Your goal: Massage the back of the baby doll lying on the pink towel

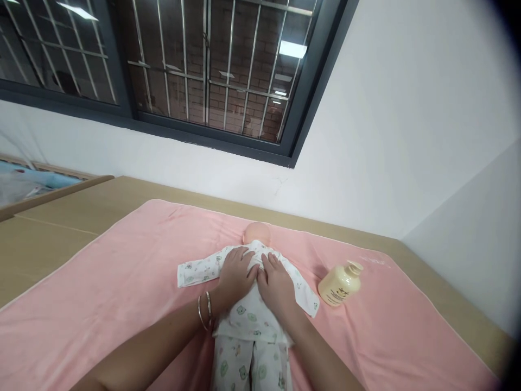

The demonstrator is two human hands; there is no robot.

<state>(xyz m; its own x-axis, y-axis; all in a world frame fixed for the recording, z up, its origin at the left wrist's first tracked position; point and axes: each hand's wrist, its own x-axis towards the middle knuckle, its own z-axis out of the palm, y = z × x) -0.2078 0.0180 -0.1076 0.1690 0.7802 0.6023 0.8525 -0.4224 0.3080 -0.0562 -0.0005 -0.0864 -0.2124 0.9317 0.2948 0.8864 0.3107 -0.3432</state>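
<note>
A baby doll [256, 233] lies stretched out on a pink blanket [163, 244], its head toward the wall. It wears a white printed top [248, 315] and matching trousers [234, 361], with the sleeves spread to both sides. My left hand [238, 274] rests flat on the left of the doll's upper body, fingers extended. On the right side of the upper body lies my right hand [277, 279], also flat, and the two thumbs come close together at the middle. Neither hand grips anything. Two bangles [204, 310] circle my left wrist.
A cream pump bottle [340, 283] leans on the blanket right of the doll's sleeve. The wooden tabletop [93, 203] shows around the blanket. Behind it are a white wall [228, 171] and a barred window [211, 70]. Something light blue [40, 176] lies at the far left.
</note>
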